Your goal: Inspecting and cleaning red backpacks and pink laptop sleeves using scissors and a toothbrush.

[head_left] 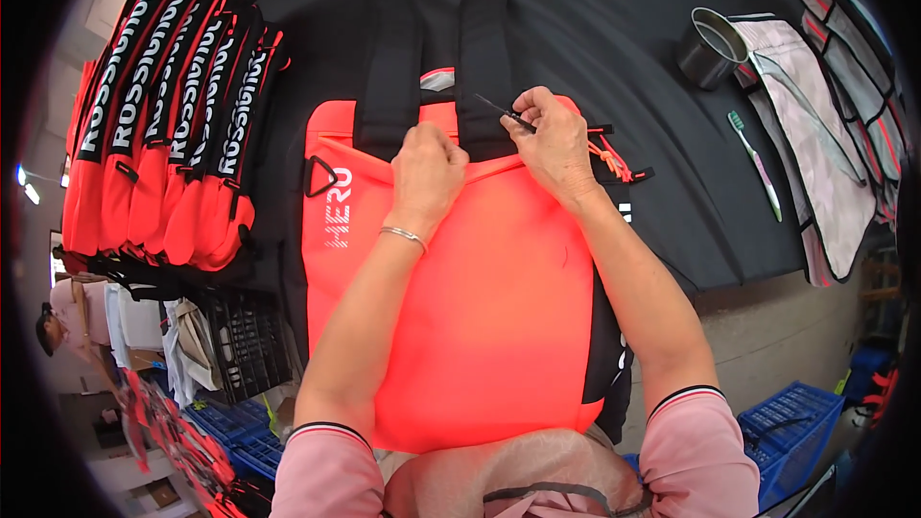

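Observation:
A bright red-orange backpack [480,326] with black sides lies in front of me, its two black shoulder straps [389,67] stretching away over the table. My left hand [427,177], wearing a metal bangle, is closed in a pinch on the backpack's upper edge between the straps; its fingertips are partly hidden. Just right of the right strap, my right hand [552,144] grips small, dark, pointed thread snips [518,120], the tip directed up and left. Below the right hand's wrist the main panel lies flat. Orange zipper-pull cords [614,158] hang at the bag's upper right.
Several red-and-black backpacks [163,125] are stacked at the left. On the black-covered table [614,38] are a dark metal cup [710,50], a toothbrush [756,165] and pale grey fabric pieces [806,115]. Blue crates [787,432] stand low at the right. A person [72,312] is at far left.

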Motion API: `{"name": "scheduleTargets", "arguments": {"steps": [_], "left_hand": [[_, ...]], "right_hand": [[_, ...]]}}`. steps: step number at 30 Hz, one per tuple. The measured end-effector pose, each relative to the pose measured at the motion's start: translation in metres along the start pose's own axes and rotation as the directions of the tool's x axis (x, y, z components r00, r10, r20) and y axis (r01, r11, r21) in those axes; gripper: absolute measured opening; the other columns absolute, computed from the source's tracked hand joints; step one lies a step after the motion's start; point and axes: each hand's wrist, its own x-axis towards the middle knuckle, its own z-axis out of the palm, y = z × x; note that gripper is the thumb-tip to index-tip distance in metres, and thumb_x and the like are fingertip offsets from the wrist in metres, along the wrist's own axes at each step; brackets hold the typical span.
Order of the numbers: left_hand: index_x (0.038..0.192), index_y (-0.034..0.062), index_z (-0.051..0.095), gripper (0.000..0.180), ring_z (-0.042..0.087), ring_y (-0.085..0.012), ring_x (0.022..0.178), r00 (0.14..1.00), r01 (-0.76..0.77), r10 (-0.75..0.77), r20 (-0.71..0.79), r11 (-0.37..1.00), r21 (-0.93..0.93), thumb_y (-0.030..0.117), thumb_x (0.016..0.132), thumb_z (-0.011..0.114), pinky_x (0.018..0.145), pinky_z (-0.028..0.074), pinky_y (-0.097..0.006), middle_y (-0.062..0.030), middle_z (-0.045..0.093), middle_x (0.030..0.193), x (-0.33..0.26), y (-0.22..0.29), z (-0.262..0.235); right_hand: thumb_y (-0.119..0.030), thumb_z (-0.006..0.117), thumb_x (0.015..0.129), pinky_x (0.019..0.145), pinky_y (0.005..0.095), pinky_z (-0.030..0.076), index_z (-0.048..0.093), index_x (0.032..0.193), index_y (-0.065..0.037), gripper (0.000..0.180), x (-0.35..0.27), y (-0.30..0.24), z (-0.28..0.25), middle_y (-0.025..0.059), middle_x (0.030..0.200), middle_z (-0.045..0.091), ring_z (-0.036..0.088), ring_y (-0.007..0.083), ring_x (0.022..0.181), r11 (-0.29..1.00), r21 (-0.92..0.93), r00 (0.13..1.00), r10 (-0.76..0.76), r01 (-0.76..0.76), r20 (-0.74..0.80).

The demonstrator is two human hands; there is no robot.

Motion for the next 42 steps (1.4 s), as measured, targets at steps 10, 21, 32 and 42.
{"name": "scheduleTargets", "arguments": {"steps": [10,21,32,42], "left_hand": [[0.09,0.0009,0.073,0.012,0.063,-0.0125,0.057,0.996,0.079,-0.084,0.004,0.917,-0.39,0.006,0.079,0.075,0.055,0.049,-0.025,-0.01,0.068,0.079,-0.01,0.009,-0.012],[0.089,0.0005,0.055,0.008,0.062,-0.0361,0.07,0.996,0.074,-0.076,0.044,0.996,0.045,0.007,0.089,0.06,0.061,0.049,-0.044,-0.0154,0.062,0.086,-0.006,0.016,0.005],[0.098,-0.0023,0.053,0.007,0.058,-0.0074,0.058,0.965,0.187,-0.243,-0.103,0.906,-0.381,-0.001,0.092,0.055,0.053,0.048,-0.024,-0.0059,0.055,0.087,-0.012,-0.003,0.003],[0.082,-0.0016,0.068,0.022,0.057,-0.0105,0.055,0.977,0.202,-0.212,0.001,0.93,-0.307,0.016,0.077,0.08,0.055,0.048,-0.025,-0.006,0.064,0.074,-0.008,0.023,-0.007]], "right_hand": [[-0.009,0.074,0.081,0.066,0.0297,0.051,0.061,0.093,-0.001,0.019,0.001,0.0,-0.001,0.0064,0.077,0.063,0.06,0.0149,0.069,0.999,0.046,1.0,0.012,-0.013,0.016],[-0.016,0.076,0.08,0.071,0.0336,0.052,0.058,0.102,-0.001,0.032,-0.011,-0.013,-0.006,0.0112,0.095,0.063,0.063,0.0229,0.087,0.987,0.018,0.987,-0.157,0.157,-0.02],[-0.021,0.075,0.079,0.068,0.0368,0.052,0.061,0.095,-0.007,0.026,-0.016,-0.005,-0.004,0.0065,0.088,0.058,0.061,0.0243,0.084,0.793,-0.421,0.897,-0.41,0.439,0.163],[-0.023,0.074,0.082,0.065,0.037,0.053,0.062,0.093,-0.002,0.026,-0.011,-0.01,-0.012,0.0077,0.088,0.061,0.064,0.0247,0.072,0.962,-0.189,0.98,-0.195,0.199,0.041]]}}
